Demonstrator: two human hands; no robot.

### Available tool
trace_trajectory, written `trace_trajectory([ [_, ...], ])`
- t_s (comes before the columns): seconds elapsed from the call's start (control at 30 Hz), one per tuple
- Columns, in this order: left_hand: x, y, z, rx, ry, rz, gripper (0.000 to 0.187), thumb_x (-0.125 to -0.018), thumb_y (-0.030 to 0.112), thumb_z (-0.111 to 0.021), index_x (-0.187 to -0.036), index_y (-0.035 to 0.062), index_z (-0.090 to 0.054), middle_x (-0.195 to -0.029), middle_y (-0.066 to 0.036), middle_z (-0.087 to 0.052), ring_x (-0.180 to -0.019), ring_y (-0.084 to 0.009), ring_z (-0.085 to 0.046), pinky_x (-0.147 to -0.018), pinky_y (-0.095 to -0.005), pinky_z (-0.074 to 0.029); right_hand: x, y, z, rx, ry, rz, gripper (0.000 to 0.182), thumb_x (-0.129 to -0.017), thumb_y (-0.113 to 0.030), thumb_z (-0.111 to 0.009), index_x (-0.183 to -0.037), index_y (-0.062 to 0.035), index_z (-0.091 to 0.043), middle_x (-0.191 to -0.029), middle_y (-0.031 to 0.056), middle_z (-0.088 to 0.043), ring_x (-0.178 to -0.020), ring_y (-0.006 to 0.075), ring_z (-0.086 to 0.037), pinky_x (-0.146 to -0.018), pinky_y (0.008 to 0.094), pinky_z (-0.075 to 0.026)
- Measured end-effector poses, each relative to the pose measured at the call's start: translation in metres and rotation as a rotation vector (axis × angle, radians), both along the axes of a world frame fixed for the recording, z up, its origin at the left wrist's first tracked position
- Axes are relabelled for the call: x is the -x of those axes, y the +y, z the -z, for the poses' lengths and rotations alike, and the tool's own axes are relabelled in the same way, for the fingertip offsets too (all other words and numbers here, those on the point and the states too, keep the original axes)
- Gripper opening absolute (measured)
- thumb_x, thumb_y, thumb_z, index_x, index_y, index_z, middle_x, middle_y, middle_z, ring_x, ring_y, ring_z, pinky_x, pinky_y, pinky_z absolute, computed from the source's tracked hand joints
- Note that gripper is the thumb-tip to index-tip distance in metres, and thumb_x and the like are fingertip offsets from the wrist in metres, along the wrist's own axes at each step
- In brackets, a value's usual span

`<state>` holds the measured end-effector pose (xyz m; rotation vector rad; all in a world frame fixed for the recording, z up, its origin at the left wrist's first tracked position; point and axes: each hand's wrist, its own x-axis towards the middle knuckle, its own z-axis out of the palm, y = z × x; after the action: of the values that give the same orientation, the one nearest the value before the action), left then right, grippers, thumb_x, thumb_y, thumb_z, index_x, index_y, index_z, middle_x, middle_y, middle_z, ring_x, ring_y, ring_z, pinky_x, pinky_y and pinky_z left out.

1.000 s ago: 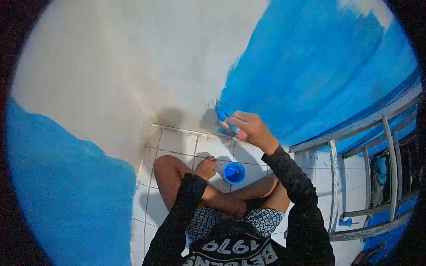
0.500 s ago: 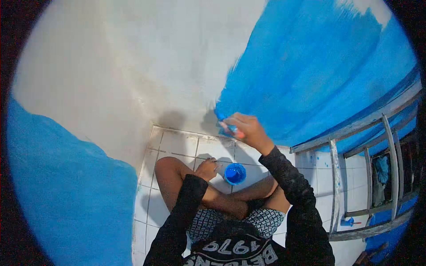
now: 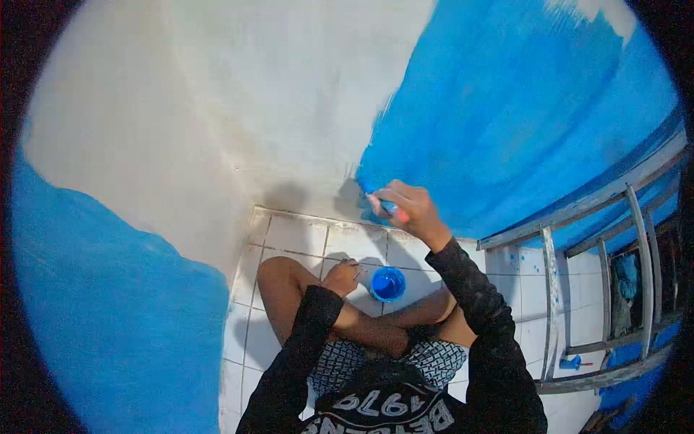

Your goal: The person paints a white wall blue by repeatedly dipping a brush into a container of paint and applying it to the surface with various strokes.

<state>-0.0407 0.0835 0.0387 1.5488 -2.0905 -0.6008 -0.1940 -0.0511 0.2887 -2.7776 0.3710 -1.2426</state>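
Observation:
My right hand [image 3: 410,210] is closed around a paintbrush [image 3: 391,208], whose handle end looks red. Its bristles, mostly hidden by the fingers, are at the lower left edge of the blue paint [image 3: 434,152] on the wall. My left hand [image 3: 342,277] rests by my bent knee, fingers curled. Something thin and pale seems to stick out between them, too small to name. Just to its right on the floor stands a small blue tub of paint [image 3: 387,283].
A wooden ladder [image 3: 549,289] leans along the right side. Behind its rungs lies a blue tool with a red handle [image 3: 576,362] on the white tiles [image 3: 296,235]. Bare whitish wall [image 3: 289,108] meets a partly blue left wall [image 3: 123,304] at the corner.
My right hand with the paintbrush has shifted slightly right in view, still close to the wall. The whole view has drifted a little; my left hand stays by the knee.

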Motion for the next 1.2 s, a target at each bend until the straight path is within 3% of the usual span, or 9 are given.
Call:
trace_trajectory([
  [0.17,0.001,0.000,0.024,0.067,-0.053,-0.021,0.028,-0.091,0.028,-0.058,-0.102,0.0048,-0.070,-0.105,-0.018,-0.064,-0.100,-0.0357,-0.062,-0.086,-0.0461,-0.052,-0.001,-0.008,0.006,0.012,-0.021,0.026,0.021,-0.076,-0.004,-0.078,-0.094,-0.0087,-0.068,-0.085,0.0060,-0.065,-0.067,0.0208,-0.064,-0.056,0.0319,-0.050],
  [0.33,0.002,-0.002,0.017,0.016,0.008,-0.062,0.029,-0.093,0.028,-0.057,-0.097,0.0028,-0.070,-0.104,-0.018,-0.064,-0.101,-0.0362,-0.061,-0.087,-0.0463,-0.052,0.007,-0.011,0.001,0.010,-0.074,0.055,0.024,-0.075,-0.005,-0.078,-0.097,-0.0085,-0.069,-0.086,0.0073,-0.065,-0.072,0.0229,-0.065,-0.061,0.0326,-0.052],
  [0.5,0.002,-0.001,0.012,0.030,0.002,-0.021,0.030,-0.093,0.028,-0.055,-0.096,0.0025,-0.070,-0.102,-0.018,-0.064,-0.099,-0.0366,-0.061,-0.086,-0.0463,-0.052,0.017,-0.012,0.002,-0.095,0.099,0.113,0.027,-0.073,-0.004,-0.078,-0.098,-0.0083,-0.069,-0.089,0.0065,-0.066,-0.074,0.0221,-0.065,-0.062,0.0321,-0.051],
  [0.6,0.000,0.000,0.009,0.163,0.034,-0.016,0.030,-0.094,0.028,-0.055,-0.096,0.0029,-0.071,-0.102,-0.017,-0.064,-0.098,-0.0355,-0.061,-0.086,-0.0453,-0.052,0.015,-0.008,-0.007,-0.111,0.059,0.060,0.027,-0.073,-0.003,-0.079,-0.098,-0.0085,-0.068,-0.090,0.0061,-0.066,-0.073,0.0219,-0.065,-0.061,0.0322,-0.051],
  [0.73,0.001,-0.004,0.022,0.074,-0.027,-0.029,0.029,-0.093,0.028,-0.055,-0.094,0.0034,-0.070,-0.101,-0.016,-0.064,-0.097,-0.0352,-0.061,-0.086,-0.0449,-0.052,0.004,-0.007,-0.001,-0.048,-0.048,0.044,0.029,-0.072,-0.003,-0.079,-0.098,-0.0087,-0.068,-0.090,0.0064,-0.066,-0.074,0.0217,-0.065,-0.061,0.0317,-0.051],
  [0.93,-0.001,-0.004,0.025,-0.008,0.006,-0.008,0.028,-0.093,0.027,-0.055,-0.098,0.0036,-0.070,-0.107,-0.018,-0.064,-0.104,-0.0354,-0.060,-0.092,-0.0455,-0.049,0.021,-0.007,-0.012,-0.115,0.077,0.161,0.024,-0.071,-0.002,-0.078,-0.093,-0.0076,-0.070,-0.088,0.0065,-0.068,-0.079,0.0217,-0.067,-0.064,0.0299,-0.052],
  [1.0,0.002,-0.004,0.022,-0.082,0.001,-0.014,0.028,-0.092,0.025,-0.056,-0.103,0.0033,-0.070,-0.113,-0.019,-0.065,-0.111,-0.0349,-0.058,-0.098,-0.0446,-0.047,0.023,-0.003,-0.012,-0.147,0.038,0.140,0.019,-0.074,-0.003,-0.076,-0.092,-0.0081,-0.070,-0.090,0.0064,-0.069,-0.080,0.0228,-0.067,-0.065,0.0311,-0.052],
  [1.1,0.004,-0.005,0.020,0.015,-0.030,-0.045,0.030,-0.094,0.028,-0.054,-0.092,0.0028,-0.070,-0.101,-0.018,-0.063,-0.099,-0.0358,-0.061,-0.088,-0.0469,-0.051,0.019,0.001,-0.008,-0.275,0.054,-0.107,0.018,-0.076,-0.006,-0.074,-0.093,-0.0091,-0.070,-0.091,0.0065,-0.069,-0.081,0.0252,-0.067,-0.067,0.0325,-0.052],
  [1.2,0.003,-0.006,0.018,0.004,-0.027,0.018,0.032,-0.094,0.028,-0.054,-0.090,0.0009,-0.070,-0.101,-0.018,-0.063,-0.099,-0.0366,-0.060,-0.088,-0.0464,-0.051,0.007,-0.015,0.023,-0.133,0.275,-0.090,0.021,-0.076,-0.009,-0.073,-0.096,-0.0095,-0.068,-0.090,0.0064,-0.067,-0.080,0.0285,-0.066,-0.068,0.0347,-0.052],
])
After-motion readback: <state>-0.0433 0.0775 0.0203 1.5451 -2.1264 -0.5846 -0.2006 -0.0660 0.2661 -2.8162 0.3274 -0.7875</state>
